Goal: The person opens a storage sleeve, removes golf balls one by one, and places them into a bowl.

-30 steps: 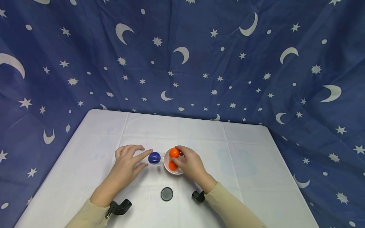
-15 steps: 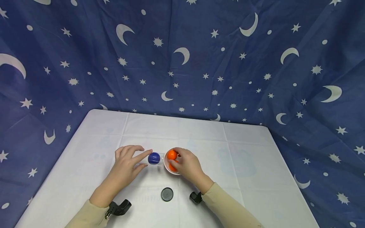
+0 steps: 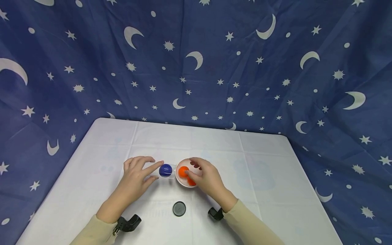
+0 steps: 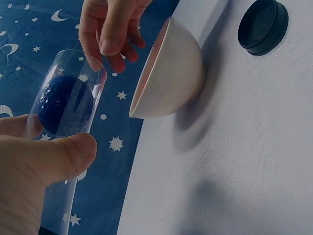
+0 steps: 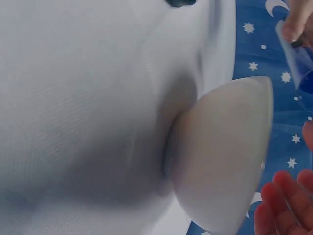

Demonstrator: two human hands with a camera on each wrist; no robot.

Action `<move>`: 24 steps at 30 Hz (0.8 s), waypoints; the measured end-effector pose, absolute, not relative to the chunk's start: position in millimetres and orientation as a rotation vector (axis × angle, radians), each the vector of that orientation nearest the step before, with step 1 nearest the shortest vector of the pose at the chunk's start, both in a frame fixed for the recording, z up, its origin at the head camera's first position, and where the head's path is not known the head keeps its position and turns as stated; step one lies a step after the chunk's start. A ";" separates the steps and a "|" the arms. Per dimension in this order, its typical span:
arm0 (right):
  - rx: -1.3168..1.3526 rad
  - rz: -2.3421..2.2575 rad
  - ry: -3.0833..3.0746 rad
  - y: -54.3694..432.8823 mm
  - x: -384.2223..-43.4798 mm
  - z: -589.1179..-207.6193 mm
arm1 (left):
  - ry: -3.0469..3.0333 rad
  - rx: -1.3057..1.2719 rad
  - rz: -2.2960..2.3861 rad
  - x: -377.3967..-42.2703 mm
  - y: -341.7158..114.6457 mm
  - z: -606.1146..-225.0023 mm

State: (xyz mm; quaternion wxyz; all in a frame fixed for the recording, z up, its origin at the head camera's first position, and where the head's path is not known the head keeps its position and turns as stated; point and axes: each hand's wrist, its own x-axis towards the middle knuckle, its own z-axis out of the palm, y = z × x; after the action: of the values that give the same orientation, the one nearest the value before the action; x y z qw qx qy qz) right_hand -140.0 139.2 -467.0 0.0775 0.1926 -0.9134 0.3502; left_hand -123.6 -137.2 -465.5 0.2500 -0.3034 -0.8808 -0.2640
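Observation:
My left hand [image 3: 134, 177] grips a clear tube [image 4: 73, 122] between thumb and fingers, held on its side above the table with its mouth toward the bowl. A dimpled blue ball [image 3: 165, 170] sits inside the tube near that mouth. Two orange balls, a nearer-left one [image 3: 183, 172] and another partly hidden one [image 3: 191, 181], lie in the pale bowl [image 3: 180, 182]. Over the bowl's right side hovers my right hand [image 3: 209, 178], fingers parted and nothing held; its thumb tip overlaps the orange balls in the head view. In the right wrist view its fingers [image 5: 283, 200] are loose beside the bowl's rim.
A round dark cap [image 3: 179, 208] lies on the white table [image 3: 147, 136] in front of the bowl. Black wrist cameras hang from both sleeves, the right one [image 3: 215, 214] near the cap. A blue curtain [image 3: 196, 68] with moons and stars stands behind.
My right hand moved left with an orange ball, then let it go in the bowl and drew back slightly right with its fingers parted. The left hand and tube stayed put.

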 end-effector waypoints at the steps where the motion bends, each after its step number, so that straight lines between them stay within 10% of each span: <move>1: 0.588 1.079 -2.727 140.1 -138.7 -466.3 | -2.398 -0.827 -0.718 -123.5 -137.2 -465.3; 24: 0.846 1.529 -2.576 137.7 -129.0 -473.7 | -2.397 -0.870 -0.698 -124.8 -130.8 -466.2</move>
State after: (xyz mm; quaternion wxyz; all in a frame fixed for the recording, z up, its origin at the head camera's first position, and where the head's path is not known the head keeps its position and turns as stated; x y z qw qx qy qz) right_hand -129.0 137.7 -473.7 0.0144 0.2718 -0.8275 0.4910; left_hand -124.8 -130.8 -466.2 0.2464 -0.3191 -0.8786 -0.2561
